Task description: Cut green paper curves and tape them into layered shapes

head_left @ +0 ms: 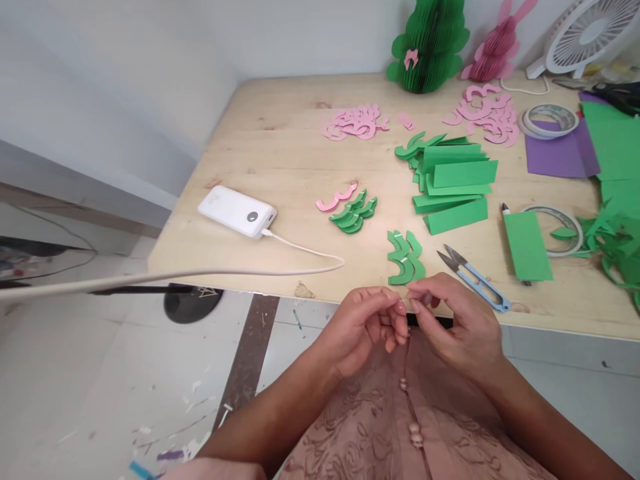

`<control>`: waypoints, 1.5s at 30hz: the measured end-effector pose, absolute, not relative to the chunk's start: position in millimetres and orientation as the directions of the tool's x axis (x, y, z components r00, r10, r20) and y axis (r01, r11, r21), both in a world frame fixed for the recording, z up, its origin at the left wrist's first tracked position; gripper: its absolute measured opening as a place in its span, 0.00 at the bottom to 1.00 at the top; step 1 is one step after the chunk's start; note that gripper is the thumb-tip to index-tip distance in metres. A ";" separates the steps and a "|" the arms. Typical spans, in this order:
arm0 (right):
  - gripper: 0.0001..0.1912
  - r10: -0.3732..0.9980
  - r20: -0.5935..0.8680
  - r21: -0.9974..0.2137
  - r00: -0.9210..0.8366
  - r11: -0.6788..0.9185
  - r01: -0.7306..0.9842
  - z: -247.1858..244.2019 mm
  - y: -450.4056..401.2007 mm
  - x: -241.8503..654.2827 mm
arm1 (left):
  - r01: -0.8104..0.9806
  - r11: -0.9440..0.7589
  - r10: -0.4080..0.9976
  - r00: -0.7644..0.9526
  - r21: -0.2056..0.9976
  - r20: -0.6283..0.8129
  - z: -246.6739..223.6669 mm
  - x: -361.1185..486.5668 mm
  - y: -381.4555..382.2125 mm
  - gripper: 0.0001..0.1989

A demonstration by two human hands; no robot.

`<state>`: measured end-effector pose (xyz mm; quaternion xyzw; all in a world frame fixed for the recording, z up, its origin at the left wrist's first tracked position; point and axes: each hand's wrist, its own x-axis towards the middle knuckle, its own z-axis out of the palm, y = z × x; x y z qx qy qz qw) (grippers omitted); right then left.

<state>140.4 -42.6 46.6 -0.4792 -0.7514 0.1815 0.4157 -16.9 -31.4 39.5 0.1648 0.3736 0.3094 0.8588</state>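
At the table's front edge my left hand point(367, 323) and my right hand point(463, 323) meet almost fingertip to fingertip. The left fingers are curled, with thumb and forefinger together. My right thumb and forefinger also pinch; whatever is between the fingertips is too small to make out. Just beyond them lie wavy green paper cutouts point(414, 257) with small whitish strips on them. To the right of these rests a pair of blue-handled thread snips point(481, 285), blades pointing away. Further left are a small stack of green scalloped cutouts point(354, 212) and a pink wavy cutout point(334, 199).
Folded green papers point(463, 175) and pink cutout piles point(356, 122) lie farther back. A white power bank point(235, 210) trails a cable across the left edge. Tape rolls point(550, 122), a green honeycomb paper tree point(430, 47), a pink paper rabbit point(496, 50) and a fan point(590, 37) stand right.
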 end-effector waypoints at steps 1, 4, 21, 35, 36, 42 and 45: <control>0.08 0.869 0.452 -0.671 -0.200 0.479 0.566 46.4 -42.5 140.4 | -0.411 0.753 0.656 0.528 0.514 -0.540 39.6 -17.0 -31.3 0.10; 0.09 0.869 0.446 -0.669 -0.213 0.482 0.565 45.2 -42.2 140.7 | -0.412 0.754 0.655 0.527 0.512 -0.541 40.2 -17.5 -31.1 0.09; 0.04 0.992 -0.114 -0.967 -0.055 -0.098 0.233 44.8 -45.0 143.6 | -0.165 0.368 0.917 0.227 0.915 -0.328 48.0 -19.1 -33.4 0.08; 0.06 0.978 -0.177 -0.938 -0.113 -0.133 0.320 47.0 -42.6 143.6 | 0.060 0.273 0.909 0.311 0.960 -0.277 42.2 -28.0 -24.8 0.09; 0.06 0.978 -0.174 -0.939 -0.118 -0.128 0.319 46.9 -42.3 143.3 | 0.069 0.266 0.903 0.331 0.961 -0.274 42.5 -28.9 -24.1 0.09; 0.05 0.978 -0.168 -0.938 -0.120 -0.121 0.326 44.3 -43.3 143.0 | 0.189 0.148 0.891 0.401 0.971 -0.214 42.9 -33.4 -20.7 0.10; 0.05 0.979 -0.162 -0.932 -0.125 -0.110 0.345 43.2 -44.1 142.8 | 0.313 0.031 0.895 0.414 0.949 -0.166 44.4 -35.0 -19.6 0.10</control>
